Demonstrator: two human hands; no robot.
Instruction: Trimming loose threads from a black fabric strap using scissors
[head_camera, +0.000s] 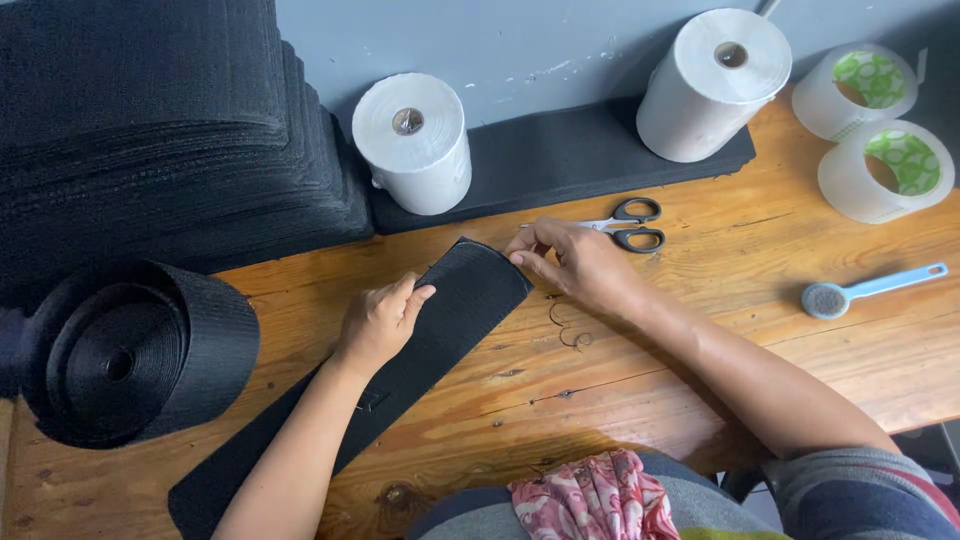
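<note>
1. Head view, main item: a long black fabric strip (400, 375) lies flat on the wooden worktop (780, 330). Its long axis runs diagonally from the lower left of the frame up to a rounded end just left of centre.
2. Head view, left hand (378, 322): it rests palm-down on the strip's left edge, a little below the rounded end. The fingers (418, 294) are loosely curled and press on the fabric; they enclose nothing.
3. Head view, right hand (575, 262): it sits at the upper right corner of the rounded end. Thumb and forefinger are closed together in a pinch at the strip's edge. Whether they grip the fabric itself or something thin at that edge cannot be told.
4. Governing relation: the rounded end lies between the two hands, the left hand on top of the strip, the right hand at its far corner. The remaining length trails toward the lower left, away from both hands.
5. Head view, nearby items:
   - Scissors (632, 224) lie just beyond the right hand, blades hidden behind it.
   - Loose dark threads (566, 328) lie on the worktop just below that hand.
   - A black webbing roll (135, 350) sits at mid-left.
   - A small brush with a blue handle (868, 289) lies at the right, well apart.
</note>
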